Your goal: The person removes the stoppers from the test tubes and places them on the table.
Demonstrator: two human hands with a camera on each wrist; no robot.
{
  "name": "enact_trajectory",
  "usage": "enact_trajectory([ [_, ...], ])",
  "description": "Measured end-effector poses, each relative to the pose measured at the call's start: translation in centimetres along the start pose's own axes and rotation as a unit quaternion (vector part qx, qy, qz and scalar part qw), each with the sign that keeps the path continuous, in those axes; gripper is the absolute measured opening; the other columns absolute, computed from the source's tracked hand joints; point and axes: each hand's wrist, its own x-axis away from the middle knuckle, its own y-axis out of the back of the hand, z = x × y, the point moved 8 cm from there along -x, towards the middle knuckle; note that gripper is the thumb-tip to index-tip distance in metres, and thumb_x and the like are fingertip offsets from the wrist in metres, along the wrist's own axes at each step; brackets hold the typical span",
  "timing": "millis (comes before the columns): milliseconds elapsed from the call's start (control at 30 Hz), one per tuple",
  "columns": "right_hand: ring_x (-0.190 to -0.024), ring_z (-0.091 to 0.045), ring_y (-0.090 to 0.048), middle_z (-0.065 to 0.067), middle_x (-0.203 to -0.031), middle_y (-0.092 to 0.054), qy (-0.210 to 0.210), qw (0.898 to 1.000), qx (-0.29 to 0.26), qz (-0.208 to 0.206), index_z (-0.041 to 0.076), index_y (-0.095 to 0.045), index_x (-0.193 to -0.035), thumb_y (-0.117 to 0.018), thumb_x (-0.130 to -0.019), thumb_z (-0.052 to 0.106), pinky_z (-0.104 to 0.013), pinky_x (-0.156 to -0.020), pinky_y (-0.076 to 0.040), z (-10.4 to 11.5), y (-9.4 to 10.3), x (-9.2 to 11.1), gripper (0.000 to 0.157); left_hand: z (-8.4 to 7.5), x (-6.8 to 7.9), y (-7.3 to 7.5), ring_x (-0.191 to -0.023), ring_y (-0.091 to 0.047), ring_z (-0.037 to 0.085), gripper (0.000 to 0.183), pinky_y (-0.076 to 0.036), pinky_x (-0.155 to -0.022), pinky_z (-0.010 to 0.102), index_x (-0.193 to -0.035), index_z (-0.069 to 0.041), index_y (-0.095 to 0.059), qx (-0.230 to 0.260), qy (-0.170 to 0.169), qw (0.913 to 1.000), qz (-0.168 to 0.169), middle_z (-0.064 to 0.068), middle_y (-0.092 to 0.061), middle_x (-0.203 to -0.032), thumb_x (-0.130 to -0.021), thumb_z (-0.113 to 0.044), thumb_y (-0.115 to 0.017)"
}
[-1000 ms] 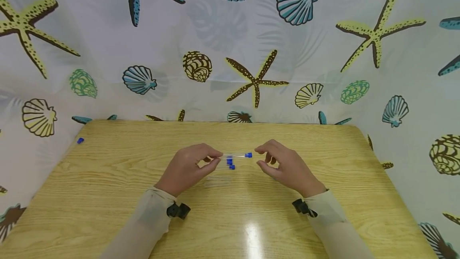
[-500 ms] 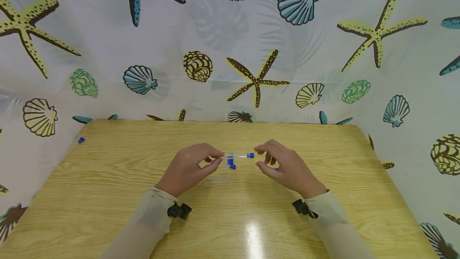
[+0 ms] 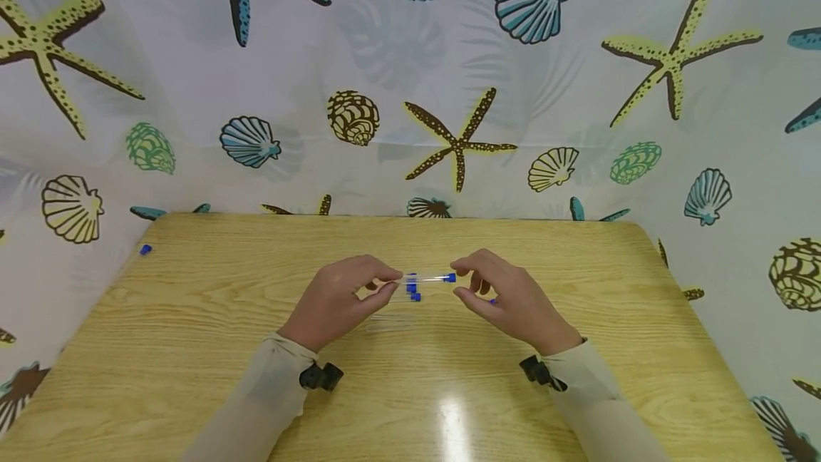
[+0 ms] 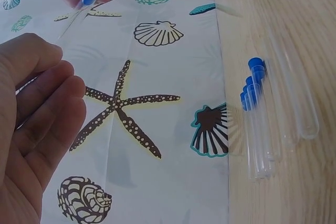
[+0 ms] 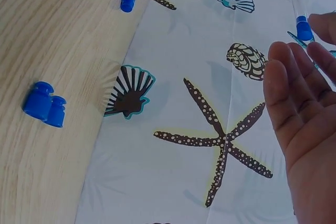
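My left hand (image 3: 343,294) pinches the end of a clear test tube (image 3: 430,279) between thumb and fingertips, holding it level above the table. A blue cap (image 3: 451,277) sits on the tube's right end. Around that cap, my right hand (image 3: 503,294) has its thumb and index finger spread; a small gap seems to separate them from it. In the left wrist view, several capped test tubes (image 4: 257,135) lie side by side on the table, with uncapped test tubes (image 4: 302,98) beside them.
Two loose blue caps (image 5: 39,100) stand on the table close to my right hand, mostly hidden behind it in the head view. Another blue cap (image 3: 145,249) lies at the table's far left edge. A cloth printed with shells (image 3: 385,177) hangs behind the wooden table (image 3: 212,291).
The capped tube in my left hand has shifted slightly right. My right fingertips have come a little left, so the blue cap is now nearly between them.
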Motion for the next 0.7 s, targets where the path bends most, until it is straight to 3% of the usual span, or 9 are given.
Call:
enact_trajectory([
  [700,-0.075,-0.008,-0.057,0.003,-0.102,-0.065,0.010,0.999,-0.023,-0.033,0.012,-0.069,-0.118,-0.078,-0.092,0.008,-0.021,-0.064,-0.052,0.68,0.30,-0.52,0.027,-0.39,-0.06,0.44,-0.082,-0.068,0.006,0.018,-0.060,-0.069,0.025,-0.110,-0.015,-0.078,0.007,-0.007,0.9999,-0.011,-0.004,-0.076,-0.103,-0.093,-0.012,-0.078],
])
